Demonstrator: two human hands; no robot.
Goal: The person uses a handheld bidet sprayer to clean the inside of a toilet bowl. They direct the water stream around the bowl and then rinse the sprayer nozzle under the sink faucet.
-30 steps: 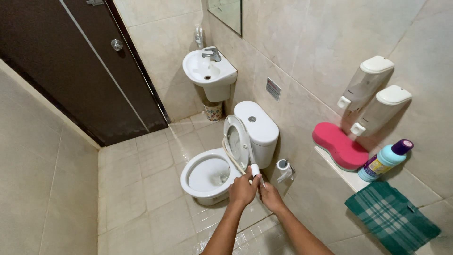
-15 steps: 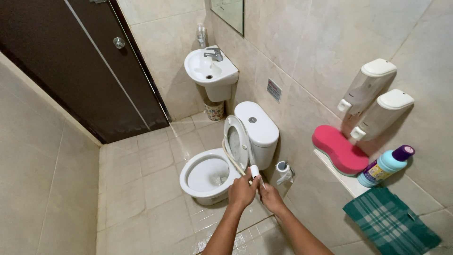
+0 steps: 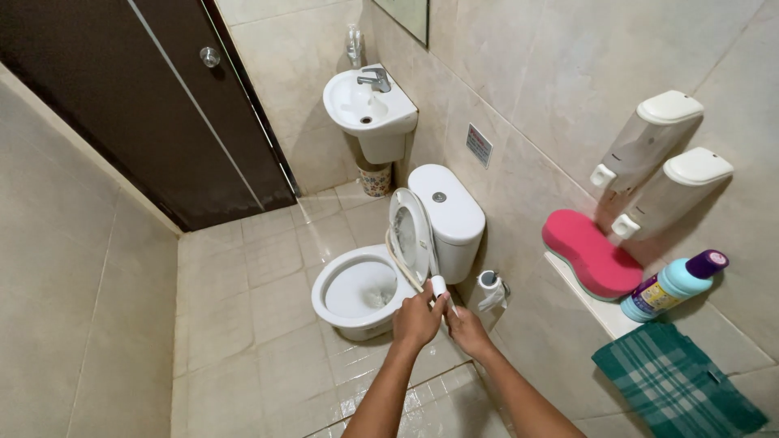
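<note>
Both my hands meet in front of a white toilet (image 3: 357, 288) whose seat and lid (image 3: 408, 237) stand raised against the cistern (image 3: 445, 211). My left hand (image 3: 415, 319) grips a slim white handle (image 3: 438, 285) that sticks up between the hands. My right hand (image 3: 468, 328) closes on the same handle just below and to the right. The lower end of the handle is hidden behind my fingers.
A small wall sink (image 3: 369, 109) hangs beyond the toilet, beside a dark door (image 3: 138, 97). At right, a shelf holds a pink sponge (image 3: 588, 253), a turquoise bottle (image 3: 673, 285) and a green checked cloth (image 3: 677, 381), under two wall dispensers (image 3: 649, 146). A toilet roll (image 3: 489, 285) hangs low.
The hands hold almost the same spot on the handle; the view has shifted slightly, nothing else moved.
</note>
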